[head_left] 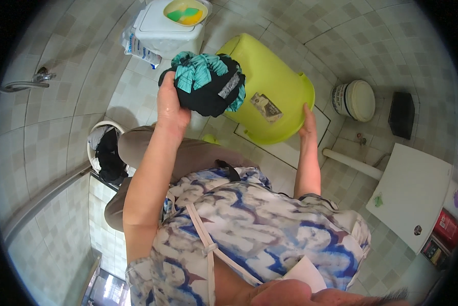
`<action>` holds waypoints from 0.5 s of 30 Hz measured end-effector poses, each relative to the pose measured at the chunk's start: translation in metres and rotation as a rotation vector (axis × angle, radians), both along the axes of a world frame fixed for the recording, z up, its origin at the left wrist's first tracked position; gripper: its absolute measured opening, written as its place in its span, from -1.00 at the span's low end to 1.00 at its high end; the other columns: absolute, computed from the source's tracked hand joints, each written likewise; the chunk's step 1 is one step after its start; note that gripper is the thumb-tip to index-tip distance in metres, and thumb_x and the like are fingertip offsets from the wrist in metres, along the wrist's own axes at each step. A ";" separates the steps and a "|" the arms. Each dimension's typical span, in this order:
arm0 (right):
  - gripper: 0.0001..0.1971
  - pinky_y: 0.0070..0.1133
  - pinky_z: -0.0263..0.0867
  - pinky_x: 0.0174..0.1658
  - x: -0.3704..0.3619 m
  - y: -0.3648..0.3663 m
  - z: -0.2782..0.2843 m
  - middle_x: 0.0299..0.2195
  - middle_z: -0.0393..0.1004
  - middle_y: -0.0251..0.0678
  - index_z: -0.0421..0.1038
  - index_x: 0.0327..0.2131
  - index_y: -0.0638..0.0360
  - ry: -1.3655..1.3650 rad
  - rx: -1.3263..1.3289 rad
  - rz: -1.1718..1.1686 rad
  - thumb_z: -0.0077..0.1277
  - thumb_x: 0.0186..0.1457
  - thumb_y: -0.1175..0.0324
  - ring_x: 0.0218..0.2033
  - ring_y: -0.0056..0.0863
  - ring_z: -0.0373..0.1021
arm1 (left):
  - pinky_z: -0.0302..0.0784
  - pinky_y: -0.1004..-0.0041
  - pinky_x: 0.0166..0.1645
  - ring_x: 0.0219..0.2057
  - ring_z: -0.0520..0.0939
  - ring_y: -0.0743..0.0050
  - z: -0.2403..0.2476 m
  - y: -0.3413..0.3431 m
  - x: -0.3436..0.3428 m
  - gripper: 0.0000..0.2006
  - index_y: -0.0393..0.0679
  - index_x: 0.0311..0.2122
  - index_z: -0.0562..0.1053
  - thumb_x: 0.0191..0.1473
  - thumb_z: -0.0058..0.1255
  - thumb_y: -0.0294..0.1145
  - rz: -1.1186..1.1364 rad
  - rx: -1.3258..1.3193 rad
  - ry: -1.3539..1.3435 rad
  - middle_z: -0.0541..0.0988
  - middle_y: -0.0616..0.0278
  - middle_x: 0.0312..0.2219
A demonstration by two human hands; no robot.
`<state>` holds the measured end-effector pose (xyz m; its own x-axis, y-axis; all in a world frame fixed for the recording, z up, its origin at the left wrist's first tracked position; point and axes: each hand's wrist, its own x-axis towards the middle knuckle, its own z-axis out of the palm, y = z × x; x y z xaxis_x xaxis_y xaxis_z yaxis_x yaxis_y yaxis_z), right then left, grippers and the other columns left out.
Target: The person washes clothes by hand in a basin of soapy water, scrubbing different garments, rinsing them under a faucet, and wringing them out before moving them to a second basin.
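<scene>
My left hand (172, 108) is closed around a wadded cloth garment (211, 86), black with teal patterned patches, held up in the air. Its far side hides part of a lime-green plastic tub (275, 76). The tub is tipped over, its flared rim toward the right and its base toward the far left; a dark label is on its side. My right hand (308, 122) grips the tub's rim at the right, with some fingers hidden behind it. The inside of the tub does not show.
A white lidded bin (170, 33) carries a yellow dish (187, 12) with green and yellow items. At left stands a basket (92, 153) of dark clothes. A white bucket (361, 101), a black box (401, 115), a pipe (352, 163) and a white cabinet (412, 194) are at right.
</scene>
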<state>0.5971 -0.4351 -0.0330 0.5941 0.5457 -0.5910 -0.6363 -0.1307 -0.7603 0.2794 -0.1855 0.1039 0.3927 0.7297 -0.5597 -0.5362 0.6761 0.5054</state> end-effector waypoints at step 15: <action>-0.58 -0.45 0.39 -0.18 0.020 0.026 0.028 -0.14 0.40 -0.14 0.24 -0.03 0.38 -0.148 0.032 0.195 -0.09 0.15 0.24 -0.18 -0.31 0.41 | 0.38 0.43 -0.09 -0.25 0.51 0.48 0.040 -0.021 -0.006 -0.80 -0.03 -0.31 0.46 0.00 -0.12 -0.21 0.165 0.109 0.014 0.55 0.38 -0.34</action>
